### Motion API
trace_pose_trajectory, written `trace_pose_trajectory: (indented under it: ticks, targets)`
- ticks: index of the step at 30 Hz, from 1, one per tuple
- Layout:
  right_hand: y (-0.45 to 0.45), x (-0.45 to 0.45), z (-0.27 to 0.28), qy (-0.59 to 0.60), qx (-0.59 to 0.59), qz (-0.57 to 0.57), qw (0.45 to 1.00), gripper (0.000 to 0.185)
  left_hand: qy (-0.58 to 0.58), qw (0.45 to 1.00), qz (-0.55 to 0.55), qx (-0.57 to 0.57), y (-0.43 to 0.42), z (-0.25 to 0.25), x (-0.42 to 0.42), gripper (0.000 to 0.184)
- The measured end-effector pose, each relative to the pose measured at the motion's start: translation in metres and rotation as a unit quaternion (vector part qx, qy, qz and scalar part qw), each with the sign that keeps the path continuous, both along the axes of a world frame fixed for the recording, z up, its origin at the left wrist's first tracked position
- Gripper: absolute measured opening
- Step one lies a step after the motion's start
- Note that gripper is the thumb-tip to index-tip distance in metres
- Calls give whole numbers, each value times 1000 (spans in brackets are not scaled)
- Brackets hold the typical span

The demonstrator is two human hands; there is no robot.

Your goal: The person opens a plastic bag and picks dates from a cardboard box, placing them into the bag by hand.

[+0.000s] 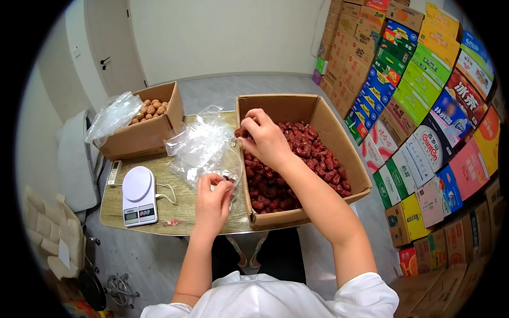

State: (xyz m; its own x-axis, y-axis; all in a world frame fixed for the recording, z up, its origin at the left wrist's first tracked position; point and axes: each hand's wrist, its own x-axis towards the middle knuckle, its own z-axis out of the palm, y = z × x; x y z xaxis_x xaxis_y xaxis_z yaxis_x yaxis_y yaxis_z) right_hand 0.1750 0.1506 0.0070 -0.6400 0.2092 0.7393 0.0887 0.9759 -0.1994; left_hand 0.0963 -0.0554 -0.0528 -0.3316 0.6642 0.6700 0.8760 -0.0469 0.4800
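My right hand [265,139] is above the left wall of a cardboard box [339,119] filled with dried red dates [318,164]. Its fingers are closed on a few dates [241,132]. Lower and to the left, my left hand [212,199] pinches the edge of a clear plastic bag, with a dark red date [228,178] showing at its fingertips. The bag's outline is hard to make out against the box. Behind this hand lies a pile of clear plastic bags [199,146] on the wooden table [177,212].
A white kitchen scale [139,193] with a cable stands on the table's left. Behind it, a cardboard box [140,142] holds walnuts [154,107] and plastic bags [114,116]. Stacked cartons [413,95] line the right wall. A beige chair [53,233] stands at left.
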Motion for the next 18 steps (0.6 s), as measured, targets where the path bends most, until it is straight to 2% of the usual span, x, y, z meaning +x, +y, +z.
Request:
trace_pose_trajectory:
  ticks: [1, 4, 8, 10, 12, 14, 18]
  targets:
    - [-4, 0, 1, 20, -35, 76, 996, 31, -6, 1000, -4, 7, 1, -1, 0, 15]
    - [-13, -3, -1, -18, -126, 206, 970, 31, -8, 1000, -1, 16, 1, -2, -1, 16]
    - [-21, -6, -6, -75, -128, 276, 950, 30, -3, 1000, 11, 13, 1, -3, -3, 17]
    - [-21, -6, -7, -91, -117, 279, 949, 30, -8, 1000, 11, 13, 1, -4, -4, 17]
    - [-21, -3, -5, -143, -46, 246, 958, 27, -15, 1000, 8, 11, 1, -4, -4, 17]
    - [-21, -3, -4, -164, -69, 243, 953, 25, -16, 1000, 4, 15, 1, -3, -3, 17]
    - [-9, -4, -4, -35, -48, 186, 981, 22, -15, 1000, 5, 26, 2, -3, 0, 16]
